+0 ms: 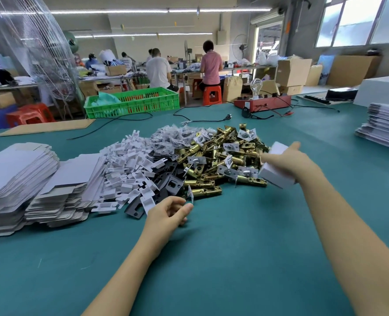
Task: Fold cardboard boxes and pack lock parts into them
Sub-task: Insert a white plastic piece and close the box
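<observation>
Two hands busy: right hand (287,161) fingers clamped on white box (276,172); left hand (168,212) fingers pinch small bag (190,196) near latches (220,160).

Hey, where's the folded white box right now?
In the head view, the folded white box is right of centre, held in the right hand above the green table, beside the right edge of the brass latch pile.

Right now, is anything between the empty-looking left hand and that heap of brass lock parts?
Nothing visible blocks it. The left hand rests on bare green table just short of the brass latches; a dark plate and white inserts lie to its left.
</observation>
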Demonstrator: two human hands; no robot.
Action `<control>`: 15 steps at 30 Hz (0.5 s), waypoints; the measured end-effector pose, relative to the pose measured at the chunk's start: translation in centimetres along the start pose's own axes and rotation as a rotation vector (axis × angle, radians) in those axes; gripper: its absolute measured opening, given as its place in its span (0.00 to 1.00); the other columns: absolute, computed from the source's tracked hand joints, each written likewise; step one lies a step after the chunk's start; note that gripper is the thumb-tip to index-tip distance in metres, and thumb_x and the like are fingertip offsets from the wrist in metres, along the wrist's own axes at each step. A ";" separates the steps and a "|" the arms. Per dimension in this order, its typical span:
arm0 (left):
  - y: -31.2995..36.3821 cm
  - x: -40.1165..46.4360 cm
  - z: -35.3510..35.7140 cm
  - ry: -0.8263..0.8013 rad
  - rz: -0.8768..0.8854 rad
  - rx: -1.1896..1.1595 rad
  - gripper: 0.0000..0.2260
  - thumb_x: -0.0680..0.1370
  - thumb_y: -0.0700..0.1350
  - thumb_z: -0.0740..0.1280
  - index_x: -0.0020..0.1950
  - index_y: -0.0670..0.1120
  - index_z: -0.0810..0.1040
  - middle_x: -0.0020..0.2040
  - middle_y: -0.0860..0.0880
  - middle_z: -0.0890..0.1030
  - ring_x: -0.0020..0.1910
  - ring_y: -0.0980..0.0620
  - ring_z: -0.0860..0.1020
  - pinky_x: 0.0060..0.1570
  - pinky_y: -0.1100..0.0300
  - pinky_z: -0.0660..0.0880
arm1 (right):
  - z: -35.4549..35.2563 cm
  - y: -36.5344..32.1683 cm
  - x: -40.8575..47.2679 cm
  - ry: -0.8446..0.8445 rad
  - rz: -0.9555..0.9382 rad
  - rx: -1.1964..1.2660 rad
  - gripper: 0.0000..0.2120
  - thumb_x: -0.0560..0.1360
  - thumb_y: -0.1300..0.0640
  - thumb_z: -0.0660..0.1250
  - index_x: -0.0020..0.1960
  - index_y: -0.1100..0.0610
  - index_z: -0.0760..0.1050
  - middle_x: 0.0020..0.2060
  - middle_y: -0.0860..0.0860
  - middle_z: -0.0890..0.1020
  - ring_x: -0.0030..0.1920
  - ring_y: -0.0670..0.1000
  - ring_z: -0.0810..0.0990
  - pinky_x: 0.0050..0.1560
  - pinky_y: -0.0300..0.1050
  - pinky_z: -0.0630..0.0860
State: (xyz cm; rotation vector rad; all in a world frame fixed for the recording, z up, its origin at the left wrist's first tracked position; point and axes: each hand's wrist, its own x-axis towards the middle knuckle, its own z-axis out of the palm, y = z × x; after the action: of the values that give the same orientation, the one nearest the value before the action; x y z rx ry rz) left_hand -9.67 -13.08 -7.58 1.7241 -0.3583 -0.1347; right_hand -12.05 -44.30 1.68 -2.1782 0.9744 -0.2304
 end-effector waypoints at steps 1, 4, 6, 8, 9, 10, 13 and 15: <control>0.0 0.0 0.0 -0.003 0.003 0.002 0.04 0.76 0.43 0.72 0.49 0.44 0.81 0.37 0.49 0.82 0.33 0.57 0.81 0.35 0.68 0.76 | -0.1 0.6 0.5 0.038 0.020 -0.107 0.37 0.69 0.41 0.68 0.66 0.58 0.53 0.47 0.57 0.71 0.53 0.62 0.75 0.39 0.52 0.75; 0.1 -0.1 0.0 0.001 0.006 0.007 0.03 0.76 0.43 0.72 0.47 0.44 0.81 0.37 0.49 0.82 0.33 0.58 0.80 0.36 0.67 0.76 | 0.6 2.1 1.4 0.029 0.101 -0.284 0.37 0.71 0.42 0.68 0.68 0.62 0.57 0.46 0.56 0.71 0.60 0.61 0.72 0.43 0.51 0.73; 0.1 -0.1 0.0 0.006 0.004 0.008 0.03 0.77 0.43 0.72 0.47 0.44 0.81 0.37 0.48 0.82 0.33 0.58 0.80 0.36 0.67 0.76 | 1.3 2.6 1.7 0.011 0.102 -0.441 0.34 0.73 0.40 0.64 0.69 0.60 0.60 0.56 0.56 0.73 0.63 0.60 0.71 0.47 0.49 0.72; 0.1 -0.1 0.0 0.006 0.004 0.009 0.03 0.77 0.43 0.71 0.47 0.44 0.82 0.37 0.49 0.82 0.33 0.58 0.80 0.36 0.67 0.76 | 1.4 2.6 1.7 0.019 0.068 -0.630 0.30 0.77 0.38 0.56 0.70 0.58 0.62 0.65 0.55 0.70 0.65 0.60 0.70 0.54 0.50 0.72; 0.1 -0.1 0.0 0.006 0.004 0.008 0.03 0.77 0.43 0.71 0.48 0.44 0.82 0.37 0.49 0.82 0.33 0.58 0.80 0.36 0.67 0.76 | 1.3 2.5 1.8 0.021 0.063 -0.683 0.29 0.78 0.38 0.53 0.71 0.57 0.63 0.66 0.55 0.69 0.66 0.60 0.70 0.54 0.50 0.71; 0.1 -0.1 0.0 0.007 0.002 0.006 0.03 0.77 0.43 0.71 0.48 0.44 0.82 0.37 0.49 0.82 0.33 0.58 0.80 0.36 0.67 0.76 | 1.3 2.5 1.9 0.017 0.063 -0.712 0.29 0.79 0.38 0.51 0.71 0.57 0.64 0.67 0.54 0.69 0.65 0.59 0.71 0.52 0.49 0.70; 0.0 -0.1 0.0 0.004 -0.002 0.007 0.03 0.77 0.43 0.71 0.47 0.44 0.82 0.36 0.50 0.82 0.34 0.57 0.80 0.37 0.66 0.77 | 1.4 2.9 2.4 0.015 0.105 -0.565 0.33 0.77 0.36 0.53 0.69 0.60 0.63 0.63 0.54 0.73 0.59 0.58 0.77 0.43 0.44 0.69; -0.1 0.0 0.0 0.001 -0.004 0.006 0.03 0.77 0.44 0.71 0.47 0.45 0.82 0.36 0.51 0.83 0.34 0.57 0.80 0.37 0.66 0.77 | 1.7 3.3 2.7 0.033 0.144 -0.429 0.36 0.75 0.34 0.55 0.69 0.62 0.63 0.59 0.56 0.76 0.54 0.58 0.80 0.36 0.44 0.69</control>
State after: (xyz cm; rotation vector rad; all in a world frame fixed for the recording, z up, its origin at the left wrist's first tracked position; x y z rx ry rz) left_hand -9.67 -13.02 -7.67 1.7312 -0.3546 -0.1354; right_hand -11.31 -46.72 -2.13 -2.4763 1.2877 0.0154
